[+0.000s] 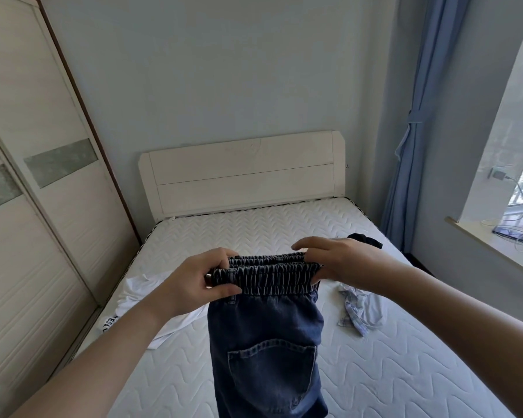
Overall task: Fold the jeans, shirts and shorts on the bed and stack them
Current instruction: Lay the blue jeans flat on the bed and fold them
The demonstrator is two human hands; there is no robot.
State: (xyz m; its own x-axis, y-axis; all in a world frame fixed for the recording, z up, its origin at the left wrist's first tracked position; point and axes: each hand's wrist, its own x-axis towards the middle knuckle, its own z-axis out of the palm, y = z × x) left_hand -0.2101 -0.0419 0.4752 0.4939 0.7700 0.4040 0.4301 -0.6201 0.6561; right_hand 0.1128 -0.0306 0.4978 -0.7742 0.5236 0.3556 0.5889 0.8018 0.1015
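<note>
One garment in hand, none folded or stacked yet.

Held up over the near part of the bed (254, 227), the jeans (266, 342) hang by their gathered elastic waistband, back pocket facing the camera; the left hand (194, 282) pinches one end of the band and the right hand (338, 260) grips the other end, its forefinger held out straight. On the mattress a white shirt (139, 297) lies crumpled at the left, a pale blue checked shirt (360, 309) at the right, and a dark garment (366, 239) beyond it, all unfolded. I judge the task barely begun, with no stack in view.
</note>
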